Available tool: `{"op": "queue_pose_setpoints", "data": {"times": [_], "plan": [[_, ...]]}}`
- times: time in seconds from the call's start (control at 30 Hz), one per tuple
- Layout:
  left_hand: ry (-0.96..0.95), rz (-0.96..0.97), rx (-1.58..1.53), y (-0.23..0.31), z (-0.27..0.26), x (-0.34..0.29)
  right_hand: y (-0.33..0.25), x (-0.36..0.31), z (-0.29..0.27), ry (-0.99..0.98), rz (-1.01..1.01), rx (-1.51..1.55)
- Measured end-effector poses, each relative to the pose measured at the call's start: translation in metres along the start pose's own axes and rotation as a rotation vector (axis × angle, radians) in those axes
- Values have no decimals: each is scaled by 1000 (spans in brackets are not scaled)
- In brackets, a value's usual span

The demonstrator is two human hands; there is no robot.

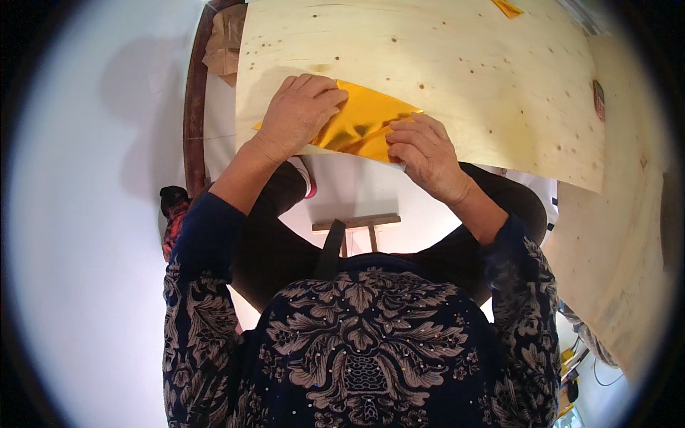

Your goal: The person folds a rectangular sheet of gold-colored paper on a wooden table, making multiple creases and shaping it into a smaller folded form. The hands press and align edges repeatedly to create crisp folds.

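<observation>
A shiny gold foil sheet (367,114) lies at the near edge of a pale plywood tabletop (514,107), its near border reaching that edge. My left hand (296,113) covers the sheet's left part, fingers bent and closed on it. A small gold tip pokes out to the left of that wrist. At the right end, my right hand (426,153) grips the foil's border between thumb and curled fingers. Creases and dark reflections run across the foil between both hands. The palms hide how the sheet is folded underneath.
A small gold scrap (508,8) rests at the table's far side. Toward the right edge lies a small red and dark object (599,100). Brown paper (225,43) and a dark wooden beam (194,128) stand at the left. Below is a wooden crossbar (357,222).
</observation>
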State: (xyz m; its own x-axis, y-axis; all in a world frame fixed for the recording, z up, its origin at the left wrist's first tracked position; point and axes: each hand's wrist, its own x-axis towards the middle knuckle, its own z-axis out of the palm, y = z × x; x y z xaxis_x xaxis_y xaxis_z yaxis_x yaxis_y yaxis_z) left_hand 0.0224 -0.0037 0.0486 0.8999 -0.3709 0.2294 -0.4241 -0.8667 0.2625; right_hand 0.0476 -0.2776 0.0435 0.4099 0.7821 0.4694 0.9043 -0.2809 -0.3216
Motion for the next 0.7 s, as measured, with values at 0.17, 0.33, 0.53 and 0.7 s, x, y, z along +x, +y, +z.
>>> {"op": "queue_pose_setpoints", "data": {"times": [0.17,0.33,0.53,0.7], "plan": [[116,-1,42,1,9,-4,1,-6,7,-31,-14,48],[7,65,-66,8,11,-11,7,-1,10,-84,26,131],[-59,-406,-622,16,-2,-23,14,12,7,-102,124,219],[-104,-509,-615,26,-8,-33,21,30,9,-266,482,295]]}}
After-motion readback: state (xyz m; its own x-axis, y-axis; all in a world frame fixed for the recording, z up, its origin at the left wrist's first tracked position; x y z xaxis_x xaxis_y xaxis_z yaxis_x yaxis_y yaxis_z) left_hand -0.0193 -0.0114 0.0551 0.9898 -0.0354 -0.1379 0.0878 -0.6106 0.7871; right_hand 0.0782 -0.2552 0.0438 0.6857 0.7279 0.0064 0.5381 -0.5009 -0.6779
